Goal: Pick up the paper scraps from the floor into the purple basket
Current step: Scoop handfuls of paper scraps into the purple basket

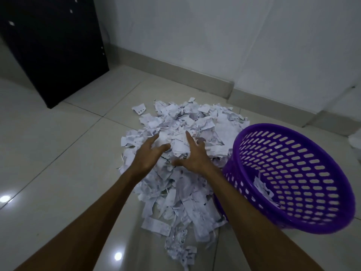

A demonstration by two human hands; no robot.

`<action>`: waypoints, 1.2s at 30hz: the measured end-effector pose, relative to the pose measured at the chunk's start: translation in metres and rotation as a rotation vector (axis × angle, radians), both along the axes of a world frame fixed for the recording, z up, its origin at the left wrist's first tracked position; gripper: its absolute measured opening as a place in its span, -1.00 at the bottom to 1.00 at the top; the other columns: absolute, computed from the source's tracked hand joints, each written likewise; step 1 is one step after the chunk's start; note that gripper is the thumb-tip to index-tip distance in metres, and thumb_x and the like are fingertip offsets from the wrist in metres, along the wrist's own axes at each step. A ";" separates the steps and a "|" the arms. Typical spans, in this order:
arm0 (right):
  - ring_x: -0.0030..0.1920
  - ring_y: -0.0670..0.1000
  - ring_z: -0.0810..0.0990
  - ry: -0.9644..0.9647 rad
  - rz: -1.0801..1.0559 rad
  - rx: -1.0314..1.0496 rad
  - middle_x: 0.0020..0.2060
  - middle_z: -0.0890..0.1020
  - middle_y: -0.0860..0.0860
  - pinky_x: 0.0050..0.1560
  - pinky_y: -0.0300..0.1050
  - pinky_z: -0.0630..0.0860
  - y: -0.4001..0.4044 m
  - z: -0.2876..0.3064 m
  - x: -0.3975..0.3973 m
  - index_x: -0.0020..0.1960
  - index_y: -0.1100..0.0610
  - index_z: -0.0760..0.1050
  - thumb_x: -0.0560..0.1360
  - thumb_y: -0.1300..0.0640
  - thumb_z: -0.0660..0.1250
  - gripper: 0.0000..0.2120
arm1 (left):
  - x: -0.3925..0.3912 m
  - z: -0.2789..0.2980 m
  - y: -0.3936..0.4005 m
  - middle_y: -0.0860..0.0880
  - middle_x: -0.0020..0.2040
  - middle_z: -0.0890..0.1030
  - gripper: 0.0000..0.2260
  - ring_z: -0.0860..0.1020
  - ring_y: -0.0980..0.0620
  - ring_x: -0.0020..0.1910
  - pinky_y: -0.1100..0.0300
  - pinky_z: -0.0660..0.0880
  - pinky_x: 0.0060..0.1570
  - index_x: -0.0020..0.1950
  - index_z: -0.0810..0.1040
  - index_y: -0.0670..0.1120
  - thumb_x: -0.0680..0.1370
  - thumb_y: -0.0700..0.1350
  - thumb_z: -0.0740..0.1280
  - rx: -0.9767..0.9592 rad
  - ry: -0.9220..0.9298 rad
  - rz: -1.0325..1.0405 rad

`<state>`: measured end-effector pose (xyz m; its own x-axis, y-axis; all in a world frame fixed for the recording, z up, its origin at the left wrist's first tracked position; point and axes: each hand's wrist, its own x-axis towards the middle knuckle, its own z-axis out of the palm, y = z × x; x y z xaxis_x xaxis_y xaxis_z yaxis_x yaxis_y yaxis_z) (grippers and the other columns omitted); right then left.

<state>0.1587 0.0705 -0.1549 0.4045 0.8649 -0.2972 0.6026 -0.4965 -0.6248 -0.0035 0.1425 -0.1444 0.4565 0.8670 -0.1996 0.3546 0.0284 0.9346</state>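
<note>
White paper scraps (pixel 185 153) lie in one big mound on the tiled floor (pixel 58 153), running from near the skirting at the wall down toward the person. Purple basket (pixel 289 178) stands just beside the mound's right edge, touching it, tipped so its mouth faces the camera; a few scraps already sit inside. Black cabinet (pixel 54 49) at the far left, well apart. Left hand (pixel 148 153) and right hand (pixel 193 155) both rest on the crest of the heap, fingers spread and partly sunk into the paper, thumbs turned inward, a clump between them; nothing lifted clear. Step in hand looks like gathering a double handful. To do it well: press the palms toward each other low in the pile, squeeze firmly, then carry right over the rim before letting go. Loose strips will likely shed from the edges, so take modest loads.
</note>
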 end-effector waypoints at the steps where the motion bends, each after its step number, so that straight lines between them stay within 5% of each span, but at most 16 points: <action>1: 0.56 0.23 0.03 0.041 -0.012 0.014 0.55 -0.03 0.26 0.46 0.10 0.21 0.001 -0.004 0.000 0.60 -0.14 -0.14 0.31 -0.12 0.59 0.14 | 0.001 -0.005 0.001 0.01 0.53 0.28 -0.41 0.31 -0.03 0.46 0.16 0.28 0.28 0.52 0.30 0.02 0.52 0.06 0.39 -0.018 0.001 -0.006; 9: 0.31 0.09 0.50 0.023 -0.051 0.286 0.31 0.54 0.14 0.19 -0.29 0.36 -0.006 -0.019 -0.004 0.42 0.11 0.45 0.40 0.08 0.55 -0.37 | 0.002 -0.009 -0.002 -0.02 0.42 0.43 -0.36 0.51 -0.02 0.24 0.01 0.50 0.23 0.49 0.36 -0.02 0.44 -0.03 0.50 -0.009 0.039 -0.048; 13: 0.20 0.04 0.58 0.083 -0.154 0.368 0.22 0.62 0.11 0.14 -0.29 0.45 -0.018 0.000 -0.003 0.29 0.16 0.57 0.43 0.18 0.52 -0.56 | 0.002 0.011 -0.006 -0.04 0.45 0.39 -0.43 0.47 -0.03 0.27 0.16 0.46 0.08 0.47 0.39 -0.05 0.49 -0.06 0.47 0.035 0.058 -0.054; 18: 0.08 -0.10 0.57 0.202 -0.196 0.410 0.16 0.64 0.01 -0.04 -0.47 0.41 -0.025 0.032 -0.004 0.23 0.10 0.61 0.45 0.13 0.51 -0.65 | -0.001 0.047 -0.006 -0.06 0.34 0.51 -0.58 0.51 -0.04 0.24 -0.06 0.47 0.28 0.33 0.54 -0.03 0.47 -0.08 0.46 0.029 -0.024 -0.029; 21: 0.08 -0.07 0.57 0.240 -0.210 0.456 0.15 0.63 0.00 -0.13 -0.57 0.39 -0.026 0.054 -0.004 0.21 0.11 0.61 0.47 0.16 0.49 -0.69 | 0.002 0.069 -0.010 -0.04 0.23 0.57 -0.62 0.57 0.06 0.11 0.05 0.51 0.23 0.31 0.57 -0.08 0.49 -0.13 0.45 0.031 -0.093 -0.031; 23: 0.07 -0.06 0.55 0.282 -0.218 0.488 0.16 0.62 0.01 -0.10 -0.47 0.46 -0.029 0.073 -0.002 0.20 0.11 0.61 0.48 0.17 0.48 -0.70 | 0.005 0.086 -0.015 -0.01 0.20 0.56 -0.62 0.56 0.16 0.02 0.16 0.51 0.15 0.32 0.55 -0.10 0.51 -0.14 0.43 0.073 -0.114 -0.036; 27: 0.12 0.02 0.60 0.315 -0.227 0.505 0.15 0.61 -0.02 0.09 -0.01 0.61 -0.033 0.107 0.008 0.20 0.06 0.62 0.47 0.13 0.48 -0.70 | 0.012 0.118 -0.022 -0.01 0.24 0.55 -0.61 0.54 0.02 0.16 0.08 0.50 0.22 0.35 0.54 -0.11 0.52 -0.11 0.40 0.154 -0.134 -0.046; 36: 0.11 0.01 0.63 0.341 -0.216 0.562 0.13 0.65 0.04 0.16 0.02 0.60 -0.066 0.166 0.046 0.21 0.07 0.60 0.48 0.12 0.48 -0.69 | 0.050 0.164 -0.051 -0.03 0.32 0.52 -0.57 0.51 0.04 0.20 0.11 0.47 0.23 0.39 0.48 -0.05 0.52 -0.07 0.40 0.221 -0.188 -0.079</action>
<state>0.2047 0.0048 0.0108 0.5485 0.8356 0.0312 0.2511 -0.1290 -0.9593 0.0464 0.0914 0.0192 0.5353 0.8405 0.0843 0.1676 -0.2035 0.9646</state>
